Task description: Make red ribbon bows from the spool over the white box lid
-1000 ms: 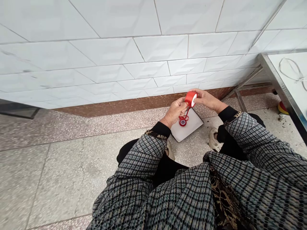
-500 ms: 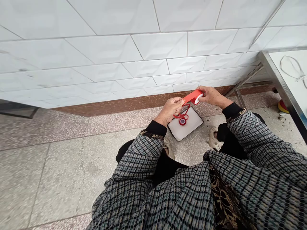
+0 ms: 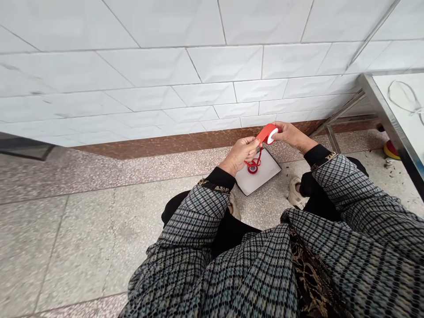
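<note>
Between my hands is a roll of red ribbon (image 3: 267, 132) on a white core. My right hand (image 3: 289, 134) grips the roll at its side, thumb near the core. The free end is pinched by the fingers of my left hand (image 3: 243, 153), with a short stretch of ribbon running between the two hands. Below them, a smaller red ribbon spool (image 3: 252, 169) with a loose narrow strand lies on a white rectangular board or box lid (image 3: 261, 176) on the floor. My left hand partly covers that strand.
A metal-framed table (image 3: 380, 106) with a white top stands at right, a pale cord (image 3: 406, 95) on it. Beneath it lies a red and yellow round thing (image 3: 391, 149). The white tiled wall (image 3: 165, 66) rises ahead. My shoes (image 3: 296, 194) flank the board.
My left hand has moved right, closer to my right hand, and the stretch of ribbon between them is shorter. My right hand still holds the roll.
</note>
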A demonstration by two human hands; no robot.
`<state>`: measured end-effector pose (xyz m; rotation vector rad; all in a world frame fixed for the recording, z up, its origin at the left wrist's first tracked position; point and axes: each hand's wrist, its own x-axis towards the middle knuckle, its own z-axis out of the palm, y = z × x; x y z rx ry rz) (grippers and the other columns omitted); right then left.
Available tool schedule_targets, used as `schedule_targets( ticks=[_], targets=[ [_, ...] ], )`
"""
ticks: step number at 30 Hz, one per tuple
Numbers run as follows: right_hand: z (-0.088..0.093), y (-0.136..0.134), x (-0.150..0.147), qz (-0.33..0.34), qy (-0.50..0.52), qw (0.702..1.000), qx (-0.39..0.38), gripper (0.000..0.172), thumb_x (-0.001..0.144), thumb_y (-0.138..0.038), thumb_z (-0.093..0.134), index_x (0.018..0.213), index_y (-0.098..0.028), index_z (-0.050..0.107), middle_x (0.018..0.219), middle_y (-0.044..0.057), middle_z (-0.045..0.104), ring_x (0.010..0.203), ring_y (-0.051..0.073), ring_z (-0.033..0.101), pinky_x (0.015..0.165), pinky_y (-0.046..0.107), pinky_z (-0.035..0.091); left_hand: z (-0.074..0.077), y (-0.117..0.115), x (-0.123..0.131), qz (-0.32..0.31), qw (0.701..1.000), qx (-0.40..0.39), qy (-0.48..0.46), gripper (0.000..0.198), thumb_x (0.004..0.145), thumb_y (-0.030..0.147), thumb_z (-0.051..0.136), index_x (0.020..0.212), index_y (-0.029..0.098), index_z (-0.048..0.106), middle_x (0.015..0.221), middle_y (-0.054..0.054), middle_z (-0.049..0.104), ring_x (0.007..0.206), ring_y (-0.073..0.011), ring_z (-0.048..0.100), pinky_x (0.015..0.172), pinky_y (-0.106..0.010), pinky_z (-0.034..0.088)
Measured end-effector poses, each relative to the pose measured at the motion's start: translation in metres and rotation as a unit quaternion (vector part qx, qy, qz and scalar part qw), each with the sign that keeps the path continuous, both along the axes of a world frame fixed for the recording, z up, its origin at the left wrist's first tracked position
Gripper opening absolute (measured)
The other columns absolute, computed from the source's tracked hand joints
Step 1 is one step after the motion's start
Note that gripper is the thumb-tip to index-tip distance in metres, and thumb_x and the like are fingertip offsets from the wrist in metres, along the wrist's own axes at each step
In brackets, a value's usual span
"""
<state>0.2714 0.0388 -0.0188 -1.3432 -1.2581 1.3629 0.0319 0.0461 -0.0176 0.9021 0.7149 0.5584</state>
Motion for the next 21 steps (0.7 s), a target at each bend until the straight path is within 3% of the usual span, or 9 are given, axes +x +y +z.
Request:
schedule_targets(
  ticks=[11,21],
  targets=[
    [0.0015,-0.0021,-0.0052,-0.015,0.090,0.995,-0.028,0.037,0.063,-0.020,0.086,0.098,-0.021,0.078,0.086,-0.003,0.078,0.077,0.015,0.064,0.077,0.029,0.054,0.0006,-0.0039,0.0034,0.002,1.000,0.001,0.006,0.048,0.088,0.058,0.091,0.083,0.016,0.069,0.052,0.012,0.033,0.040,-0.0015,0.018,0.042,-0.018,0.012],
    [-0.0035,-0.0070,-0.0082,0.013,0.169,0.982,-0.085,0.041,0.067,-0.023,0.095,0.106,-0.022,0.080,0.103,0.003,0.084,0.093,0.019,0.073,0.093,0.033,0.063,0.0010,-0.0110,0.0103,0.001,1.000,0.006,0.004,0.048,0.085,0.054,0.095,0.078,0.014,0.068,0.048,0.012,0.034,0.040,-0.0013,0.020,0.042,-0.018,0.011]
  ],
)
